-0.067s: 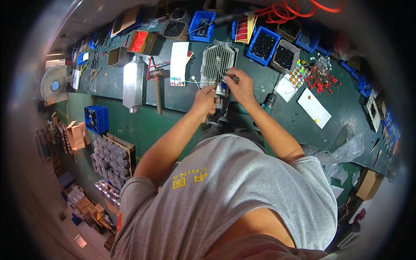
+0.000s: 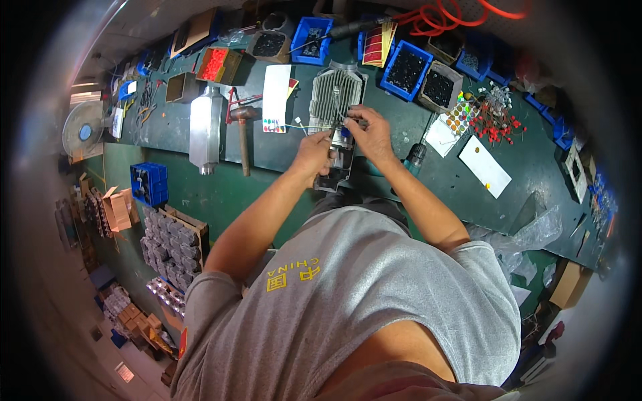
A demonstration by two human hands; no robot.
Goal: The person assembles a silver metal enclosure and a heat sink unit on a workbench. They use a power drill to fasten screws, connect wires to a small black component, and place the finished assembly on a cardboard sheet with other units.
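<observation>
A grey finned metal housing [image 2: 334,87] lies lengthwise at the front of the bench, its near end at the bench edge. My left hand [image 2: 312,158] is closed over its left side, thumb and forefinger pinched near the thin wires [image 2: 313,127]; what exactly sits between those fingertips is too small to tell. On the other side my right hand [image 2: 372,136] has its fingertips pinched together on the wires above the housing. The wires run out to the left past my left hand and end in a small white connector.
Left of the housing are a white sheet [image 2: 275,97], a wooden-handled hammer [image 2: 245,137] and a silver metal casing [image 2: 206,130]. A green-black power drill [image 2: 416,157] lies at the right. Blue parts bins [image 2: 406,70] line the back. A fan [image 2: 83,130] stands far left.
My left hand has shifted very slightly to the left along the housing. My right hand stays almost where it was.
</observation>
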